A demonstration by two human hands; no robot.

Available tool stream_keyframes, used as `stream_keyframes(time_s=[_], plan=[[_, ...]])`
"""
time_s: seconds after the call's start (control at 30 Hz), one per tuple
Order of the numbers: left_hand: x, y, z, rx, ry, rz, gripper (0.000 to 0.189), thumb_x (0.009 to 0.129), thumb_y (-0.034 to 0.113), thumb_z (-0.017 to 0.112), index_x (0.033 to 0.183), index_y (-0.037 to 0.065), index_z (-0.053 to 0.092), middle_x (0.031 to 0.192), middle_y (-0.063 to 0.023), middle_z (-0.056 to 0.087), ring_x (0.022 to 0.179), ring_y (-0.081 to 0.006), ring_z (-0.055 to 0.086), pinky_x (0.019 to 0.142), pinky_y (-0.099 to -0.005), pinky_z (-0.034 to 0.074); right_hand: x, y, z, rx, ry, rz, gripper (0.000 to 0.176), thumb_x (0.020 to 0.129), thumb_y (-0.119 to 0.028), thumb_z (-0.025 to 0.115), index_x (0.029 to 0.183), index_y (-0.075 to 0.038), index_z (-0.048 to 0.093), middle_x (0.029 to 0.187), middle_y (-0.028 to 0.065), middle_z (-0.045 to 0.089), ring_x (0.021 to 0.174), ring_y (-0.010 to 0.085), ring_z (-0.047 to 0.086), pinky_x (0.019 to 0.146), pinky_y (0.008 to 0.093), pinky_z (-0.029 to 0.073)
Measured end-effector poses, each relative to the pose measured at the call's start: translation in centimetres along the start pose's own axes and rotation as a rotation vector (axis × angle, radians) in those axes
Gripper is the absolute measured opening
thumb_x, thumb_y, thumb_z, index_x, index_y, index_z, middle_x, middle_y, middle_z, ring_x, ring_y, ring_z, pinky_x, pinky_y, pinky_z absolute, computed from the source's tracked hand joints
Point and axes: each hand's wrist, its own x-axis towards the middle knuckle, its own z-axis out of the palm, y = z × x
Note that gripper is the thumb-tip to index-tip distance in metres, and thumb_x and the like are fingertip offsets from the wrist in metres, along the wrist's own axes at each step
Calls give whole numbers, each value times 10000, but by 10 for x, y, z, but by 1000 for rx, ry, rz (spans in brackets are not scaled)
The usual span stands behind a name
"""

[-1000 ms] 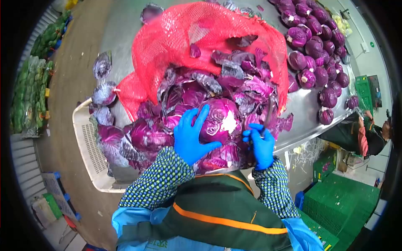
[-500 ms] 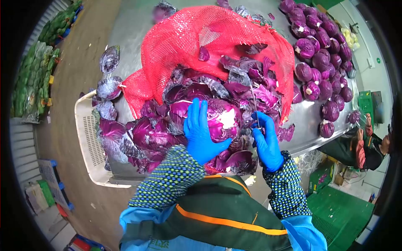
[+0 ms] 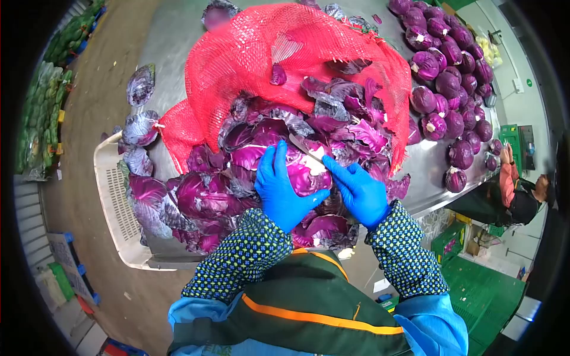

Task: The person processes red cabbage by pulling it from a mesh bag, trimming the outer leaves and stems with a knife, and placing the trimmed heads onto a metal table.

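A red cabbage (image 3: 301, 180) with a pale cut stem end lies among loose purple leaves in front of me. My left hand (image 3: 280, 193), in a blue glove, is on its left and near side, fingers pressed together along it and thumb spread below. In my right hand (image 3: 359, 193), also gloved, is a knife (image 3: 304, 147); its blade lies across the stem end and the fingers hide its handle. Behind the cabbage spreads a red mesh bag (image 3: 222, 71), with leaves on and in front of it. Outer leaves (image 3: 208, 199) are heaped to the left.
Many whole red cabbages (image 3: 448, 86) are piled on the metal table (image 3: 424, 178) at the right. A cream plastic crate (image 3: 122, 204) stands at the left edge. Another person (image 3: 510, 190) is at the far right, near green crates (image 3: 475, 291).
My right hand has moved up and left, bringing the knife from beside the cabbage onto its stem end. My left hand stays on the cabbage. The whole view has shifted slightly.
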Motion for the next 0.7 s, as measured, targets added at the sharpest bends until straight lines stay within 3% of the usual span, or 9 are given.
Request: stream_keyframes(time_s=[0.17,0.27,0.37,0.43,0.5,0.57,0.63,0.67,0.7], plan=[[4,-1,0,-38,13,-14,1155,535,439,842,1412,63,191,1373,-254,257,1256,-414,275,1016,-530,244,19,-2,-5,-24,-98,175,425,919,-219,503,1338,-248,446,859,156,588,725,333,608,579,420,479],[-27,-5,3,27,55,124,1112,528,419,838,1401,79,238,1389,-223,258,1283,-415,255,1018,-538,250,36,51,-12,100,173,212,453,936,-236,486,1362,-113,391,956,212,610,840,390,609,684,425,492],[-35,-16,-1,11,50,165,1136,521,384,855,1393,28,220,1398,-249,236,1305,-399,236,1055,-522,235,26,26,-11,491,-168,482,863,813,-438,650,1420,-6,215,1121,256,588,1012,311,604,818,350,482],[-39,-15,-2,19,34,154,1124,524,382,855,1387,27,229,1401,-248,233,1308,-398,234,1059,-519,234,12,14,34,326,37,277,905,762,-473,697,1405,-5,267,1090,245,601,980,310,610,803,345,482],[-43,-23,-4,22,45,209,1088,531,382,853,1371,32,258,1398,-238,238,1311,-405,235,1058,-521,243,33,32,51,604,64,460,495,814,-411,650,1122,-29,587,894,162,658,839,288,640,746,367,482],[-57,-32,0,21,85,320,1085,533,386,852,1373,39,259,1390,-222,251,1302,-412,246,1048,-530,258,40,64,73,331,-13,551,312,859,-311,599,977,-22,611,821,126,652,771,244,632,711,361,488],[-60,-33,-2,71,70,372,1068,518,394,859,1366,58,304,1371,-202,274,1273,-405,285,1028,-528,285,36,81,83,486,102,468,255,874,-265,569,982,-36,596,736,85,615,662,181,591,615,319,479],[-57,-24,-9,104,21,303,1074,511,401,859,1369,59,311,1354,-202,295,1256,-400,304,1019,-521,291,32,47,50,1091,24,766,254,876,-283,581,1024,-77,583,666,42,566,603,149,556,552,260,446],[-51,-12,-18,135,-31,227,1080,505,408,859,1372,61,317,1337,-202,316,1240,-395,323,1010,-514,297,28,18,20,1141,-14,836,324,870,-294,610,1112,-87,548,731,11,563,654,106,539,542,212,418]])
